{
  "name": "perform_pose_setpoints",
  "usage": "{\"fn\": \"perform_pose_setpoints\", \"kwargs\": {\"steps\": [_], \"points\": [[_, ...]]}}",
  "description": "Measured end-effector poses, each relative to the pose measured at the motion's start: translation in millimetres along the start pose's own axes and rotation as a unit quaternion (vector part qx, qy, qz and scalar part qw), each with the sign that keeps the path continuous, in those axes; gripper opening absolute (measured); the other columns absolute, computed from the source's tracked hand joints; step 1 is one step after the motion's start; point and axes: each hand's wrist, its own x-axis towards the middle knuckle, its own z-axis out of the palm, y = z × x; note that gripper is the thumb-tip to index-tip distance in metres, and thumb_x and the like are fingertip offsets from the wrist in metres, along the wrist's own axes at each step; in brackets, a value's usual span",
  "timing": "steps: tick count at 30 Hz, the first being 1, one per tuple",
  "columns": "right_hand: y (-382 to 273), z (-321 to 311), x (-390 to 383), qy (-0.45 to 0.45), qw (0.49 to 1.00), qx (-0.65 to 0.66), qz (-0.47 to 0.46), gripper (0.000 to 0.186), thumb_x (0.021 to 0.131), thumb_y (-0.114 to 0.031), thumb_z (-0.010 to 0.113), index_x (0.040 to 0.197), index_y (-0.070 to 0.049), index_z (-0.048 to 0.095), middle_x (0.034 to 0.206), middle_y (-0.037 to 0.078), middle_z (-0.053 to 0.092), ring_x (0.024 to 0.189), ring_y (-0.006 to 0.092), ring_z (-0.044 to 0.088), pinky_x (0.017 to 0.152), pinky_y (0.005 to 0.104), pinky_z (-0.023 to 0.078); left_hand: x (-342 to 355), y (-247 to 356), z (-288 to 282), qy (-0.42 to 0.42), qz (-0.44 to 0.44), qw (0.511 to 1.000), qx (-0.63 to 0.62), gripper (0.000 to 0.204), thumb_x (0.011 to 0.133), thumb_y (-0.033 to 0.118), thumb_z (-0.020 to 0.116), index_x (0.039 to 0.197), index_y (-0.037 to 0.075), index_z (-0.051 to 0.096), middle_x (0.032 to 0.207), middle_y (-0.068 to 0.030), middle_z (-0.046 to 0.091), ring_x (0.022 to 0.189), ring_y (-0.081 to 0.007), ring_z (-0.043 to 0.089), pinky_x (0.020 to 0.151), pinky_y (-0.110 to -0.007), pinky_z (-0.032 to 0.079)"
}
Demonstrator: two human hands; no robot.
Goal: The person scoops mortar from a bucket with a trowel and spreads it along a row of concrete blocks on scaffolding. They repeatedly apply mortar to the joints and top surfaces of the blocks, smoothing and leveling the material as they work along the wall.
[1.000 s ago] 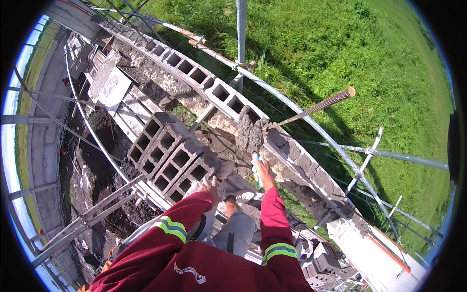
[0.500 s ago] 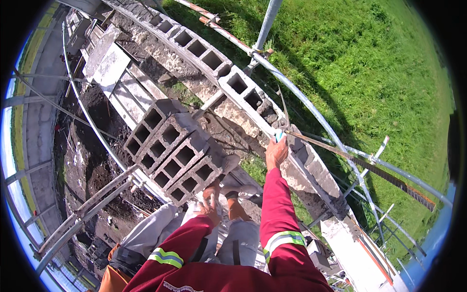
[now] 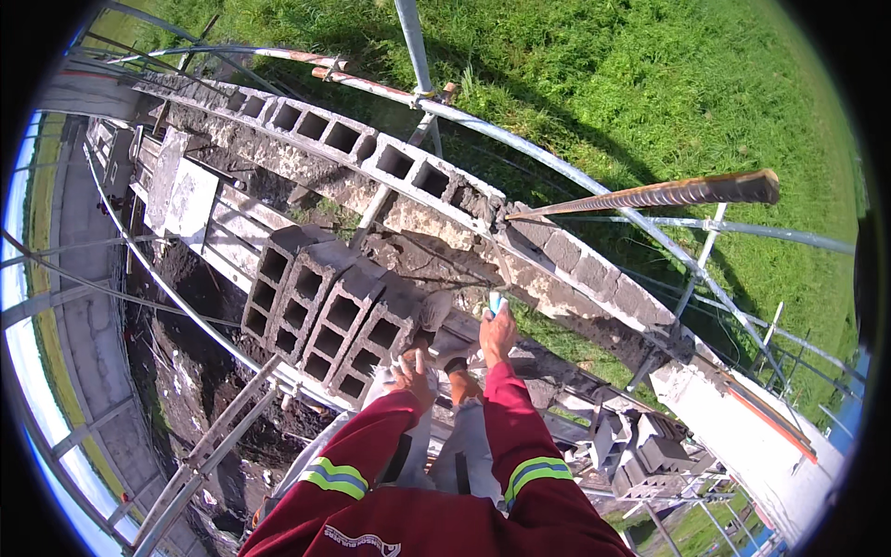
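Note:
My right hand is closed around the light blue handle of a trowel, whose thin blade shows nearly edge-on towards the wall. It hangs on my side of the block wall, apart from it. My left hand is empty, fingers spread, low in front of me beside the near end of a row of grey hollow blocks. Those blocks stand on the planks to my left, hollows facing me. Dark mortar lies on the wall where the open-cored blocks end.
A ribbed steel bar rises from the wall and points right. Scaffold tubes run along the wall's far side, before green grass. A pale board lies on the planks at far left. More grey blocks are piled at lower right.
My right hand has drawn back from the wall towards me with the trowel. My left hand stays low, its fingers spread. The view has turned, shifting the wall leftward and upward.

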Motion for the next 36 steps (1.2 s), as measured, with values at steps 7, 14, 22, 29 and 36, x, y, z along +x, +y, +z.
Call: {"fn": "perform_pose_setpoints", "kwargs": {"steps": [7, 14, 22, 29, 36], "points": [[257.4, -50.1, -145.6, 0.012, 0.965, 0.167, 0.203, 0.035, 0.094, -0.027, 0.07, 0.114, 0.001, 0.061, 0.099, 0.029, 0.073, 0.099, 0.0504, 0.07, 0.085, 0.0575, 0.055, 54.5, 52.3, -18.5, 0.029, 0.155, 0.948, 0.277, 0.137, 0.086, 0.06, 0.079, 0.169, -0.002, -0.011, 0.172, -0.036, 0.02, 0.161, -0.0541, 0.015, 0.13, -0.061, 0.018], [396.8, 142.6, -269.0, 0.328, 0.455, 0.59, 0.581, 0.017, 0.093, -0.016, 0.071, 0.096, -0.005, 0.059, 0.068, 0.008, 0.058, 0.053, 0.0255, 0.06, 0.049, 0.0422, 0.05, 72.2, 86.2, -30.8, 0.031, 0.247, 0.899, 0.361, 0.13, 0.08, 0.05, 0.089, 0.169, -0.002, 0.01, 0.167, -0.0397, 0.027, 0.153, -0.0526, 0.036, 0.126, -0.054, 0.034], [373.4, 346.1, -140.9, 0.473, -0.096, 0.671, 0.562, 0.019, 0.097, -0.013, 0.063, 0.082, -0.014, 0.051, 0.064, 0.0, 0.044, 0.057, 0.0159, 0.047, 0.052, 0.0351, 0.043, 65.9, 124.1, -23.7, 0.004, 0.314, 0.839, 0.444, 0.12, 0.08, 0.037, 0.092, 0.164, -0.01, 0.02, 0.164, -0.0376, 0.034, 0.153, -0.0504, 0.035, 0.127, -0.05, 0.032], [435.7, 349.0, -12.8, 0.464, -0.103, 0.759, 0.444, 0.022, 0.092, -0.013, 0.068, 0.083, -0.015, 0.049, 0.066, -0.001, 0.045, 0.053, 0.0129, 0.044, 0.047, 0.0329, 0.039, 74.0, 145.2, -13.8, 0.048, 0.323, 0.792, 0.516, 0.119, 0.078, 0.034, 0.092, 0.164, -0.009, 0.022, 0.163, -0.0395, 0.033, 0.153, -0.0535, 0.034, 0.127, -0.054, 0.03], [468.7, 316.8, -53.5, 0.422, 0.009, 0.847, 0.324, 0.011, 0.098, -0.021, 0.064, 0.094, -0.014, 0.057, 0.064, -0.007, 0.04, 0.048, 0.0087, 0.037, 0.043, 0.0305, 0.032, 72.4, 152.2, -11.4, 0.032, 0.315, 0.792, 0.523, 0.118, 0.079, 0.035, 0.091, 0.164, -0.01, 0.022, 0.162, -0.04, 0.034, 0.152, -0.0527, 0.035, 0.127, -0.054, 0.031]]}}
